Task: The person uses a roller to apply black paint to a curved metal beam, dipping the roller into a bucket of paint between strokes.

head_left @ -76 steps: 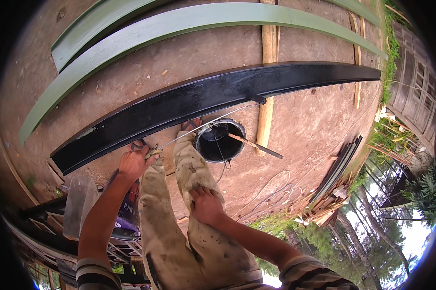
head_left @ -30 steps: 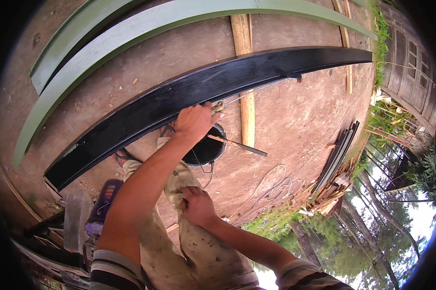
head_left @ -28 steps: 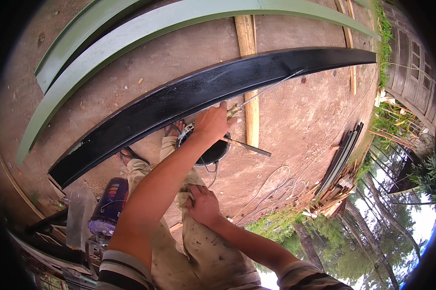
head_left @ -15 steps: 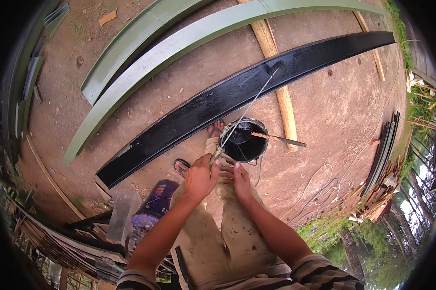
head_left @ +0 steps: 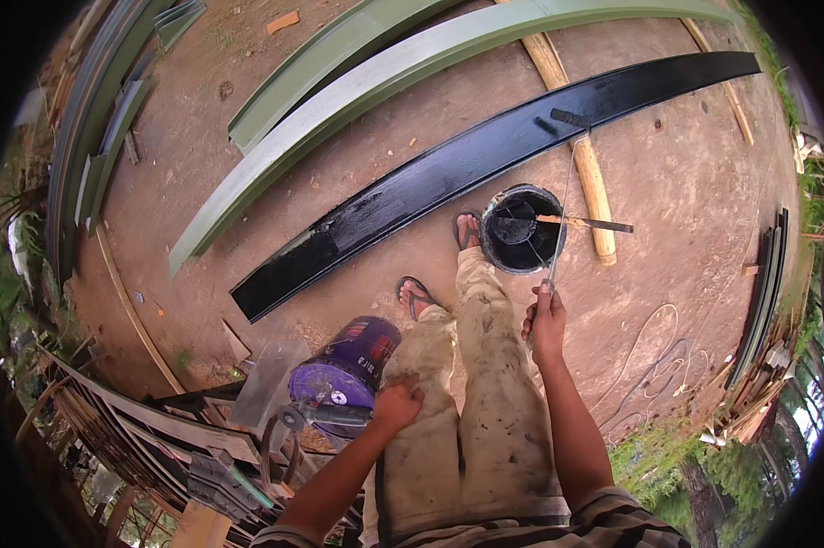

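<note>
My right hand (head_left: 545, 321) is closed around the handle of a paint roller (head_left: 570, 119) with a long thin metal rod. Its dark roller head is over the black-painted steel beam (head_left: 412, 183), with a dark shadow or reflection beside it; contact is unclear. Beneath the rod stands a black bucket (head_left: 496, 260) of black paint, a paint-smeared wooden stick (head_left: 604, 225) lying across its rim. My left hand (head_left: 398, 405) rests on my left trouser leg (head_left: 421, 352), fingers curled in. Whether they pinch the cloth is hidden.
Two pale green beams (head_left: 339, 100) lie beyond the black one, across wooden poles (head_left: 595, 201). A purple bucket (head_left: 362, 352) with an angle grinder (head_left: 334, 416) on top stands by my left leg. Scrap wood and metal fill the lower left; cord (head_left: 654, 365) lies at right.
My left hand has left the roller handle and dropped to my trouser leg. My right hand has taken the handle and moved right; the roller head has shifted right along the beam.
</note>
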Demonstrator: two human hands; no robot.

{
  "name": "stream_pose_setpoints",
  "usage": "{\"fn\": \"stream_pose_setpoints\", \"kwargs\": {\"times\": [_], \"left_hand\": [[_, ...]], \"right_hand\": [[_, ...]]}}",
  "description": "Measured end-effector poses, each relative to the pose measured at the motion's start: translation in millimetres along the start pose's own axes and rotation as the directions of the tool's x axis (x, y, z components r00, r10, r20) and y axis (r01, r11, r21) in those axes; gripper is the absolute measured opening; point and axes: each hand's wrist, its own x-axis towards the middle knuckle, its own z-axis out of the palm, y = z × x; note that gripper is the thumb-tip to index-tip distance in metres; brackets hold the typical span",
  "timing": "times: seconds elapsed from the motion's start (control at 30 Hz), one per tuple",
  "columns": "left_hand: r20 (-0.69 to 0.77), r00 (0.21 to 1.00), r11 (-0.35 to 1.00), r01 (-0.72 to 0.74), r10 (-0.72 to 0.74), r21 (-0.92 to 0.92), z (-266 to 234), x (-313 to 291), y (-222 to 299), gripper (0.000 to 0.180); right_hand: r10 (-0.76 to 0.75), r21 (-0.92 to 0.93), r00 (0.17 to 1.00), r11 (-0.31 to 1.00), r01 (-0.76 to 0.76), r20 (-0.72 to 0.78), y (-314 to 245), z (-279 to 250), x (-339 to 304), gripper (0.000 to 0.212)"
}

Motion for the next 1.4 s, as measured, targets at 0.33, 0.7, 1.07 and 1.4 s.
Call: {"fn": "stream_pose_setpoints", "kwargs": {"times": [0.33,0.7,1.07,1.4], "left_hand": [[0.053,0.987,0.988,0.153,-0.154,0.021,48.7,-14.4,38.2,0.046],[-0.163,0.963,0.973,0.196,-0.214,-0.119,140.3,-20.0,53.5,0.044],[-0.239,0.897,0.902,0.288,-0.371,-0.322,199.5,-22.8,82.6,0.055],[-0.231,0.862,0.819,0.297,-0.451,-0.490,212.1,-20.2,96.9,0.057]], "right_hand": [[-0.227,-0.796,0.828,0.235,0.558,0.513,63.2,-75.6,-52.0,0.027],[-0.136,-0.510,0.492,-0.228,0.829,0.860,76.1,149.1,73.0,0.027],[-0.198,-0.592,0.567,-0.418,0.689,0.800,43.8,70.5,115.3,0.026],[-0.175,-0.425,0.393,-0.505,0.751,0.903,42.6,195.0,97.5,0.025]]}}
